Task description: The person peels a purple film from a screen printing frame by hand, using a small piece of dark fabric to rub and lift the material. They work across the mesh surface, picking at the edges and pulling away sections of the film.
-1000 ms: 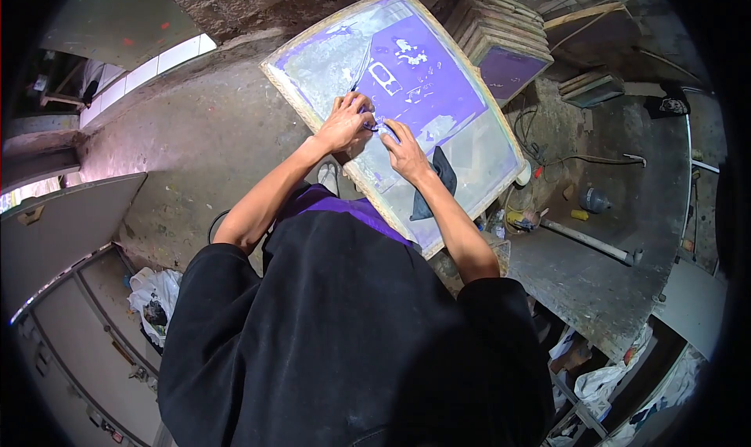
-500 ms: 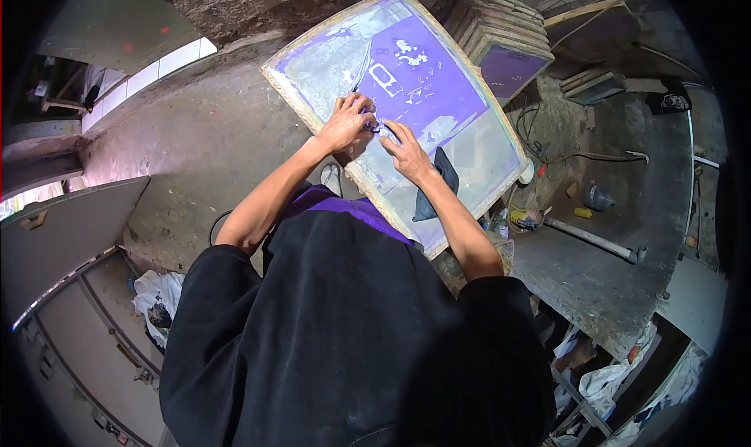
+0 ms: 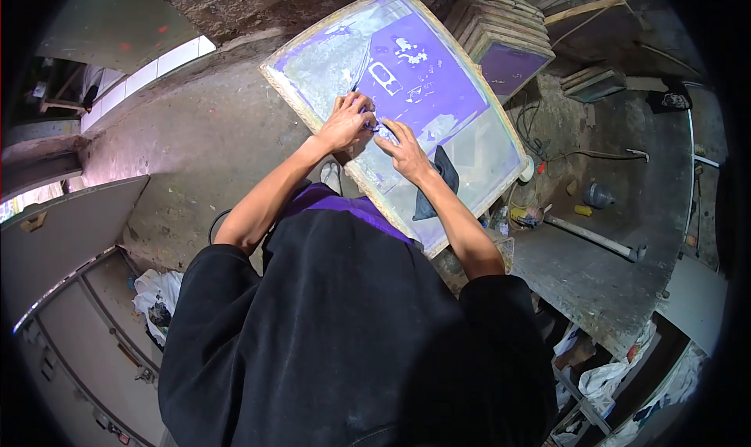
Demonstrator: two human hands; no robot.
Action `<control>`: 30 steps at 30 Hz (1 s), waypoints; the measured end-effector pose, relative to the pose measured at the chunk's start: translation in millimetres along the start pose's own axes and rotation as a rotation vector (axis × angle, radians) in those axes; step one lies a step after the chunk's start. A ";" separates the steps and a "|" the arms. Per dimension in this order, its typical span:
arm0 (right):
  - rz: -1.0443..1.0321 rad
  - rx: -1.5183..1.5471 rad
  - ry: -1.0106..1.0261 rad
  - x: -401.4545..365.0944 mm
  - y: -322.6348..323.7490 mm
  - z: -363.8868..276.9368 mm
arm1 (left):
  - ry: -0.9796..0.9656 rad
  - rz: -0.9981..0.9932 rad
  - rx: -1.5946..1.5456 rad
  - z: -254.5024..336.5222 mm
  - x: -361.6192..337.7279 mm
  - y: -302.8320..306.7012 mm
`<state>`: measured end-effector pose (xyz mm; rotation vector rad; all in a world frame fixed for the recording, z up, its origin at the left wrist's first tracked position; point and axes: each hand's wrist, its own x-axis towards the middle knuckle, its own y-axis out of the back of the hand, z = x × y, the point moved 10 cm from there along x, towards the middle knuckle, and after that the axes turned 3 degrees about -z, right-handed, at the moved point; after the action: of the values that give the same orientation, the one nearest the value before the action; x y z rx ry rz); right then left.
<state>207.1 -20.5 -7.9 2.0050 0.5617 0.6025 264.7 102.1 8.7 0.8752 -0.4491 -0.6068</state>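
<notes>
A framed silk screen (image 3: 461, 79) with a purple and pale, patchy surface lies slanted in front of me. White outlined shapes and specks show in its purple part. My left hand (image 3: 350, 123) is over the screen's near left part, its fingers curled around a thin dark stick-like tool (image 3: 356, 87) whose end pokes out above the knuckles. Close beside it, my right hand (image 3: 405, 151) has bent fingers pinched together over the screen; whatever they hold is too small to name. A dark folded cloth (image 3: 436, 194) lies on the screen, partly under my right forearm.
Behind the screen's right edge leans a stack of frames (image 3: 501, 36). Cables and a hose (image 3: 594, 156) run along the right side. A grey slab (image 3: 579, 275) holds a pipe (image 3: 591, 239) and a yellow object (image 3: 583, 211). White plastic bags (image 3: 159, 298) sit at lower left.
My right hand has shifted very slightly to the left, its fingertips nearer my left hand. Otherwise hardly anything differs.
</notes>
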 end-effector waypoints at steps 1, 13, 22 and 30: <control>-0.001 0.005 0.008 -0.1 0.3 -0.8 | 0.000 -0.003 -0.001 0.2 0.3 -0.9; -0.001 -0.014 0.032 2.0 2.3 -6.2 | -0.020 -0.006 -0.007 -0.8 2.0 -3.2; 0.009 -0.049 0.070 2.2 2.9 -11.5 | -0.032 0.013 0.001 1.6 1.8 0.1; 0.016 -0.023 0.046 0.9 0.7 -5.0 | -0.034 0.013 -0.004 2.4 2.6 -2.5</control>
<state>204.8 -17.1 -5.0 1.9801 0.5651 0.6632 264.4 97.8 8.3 0.8583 -0.4836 -0.6108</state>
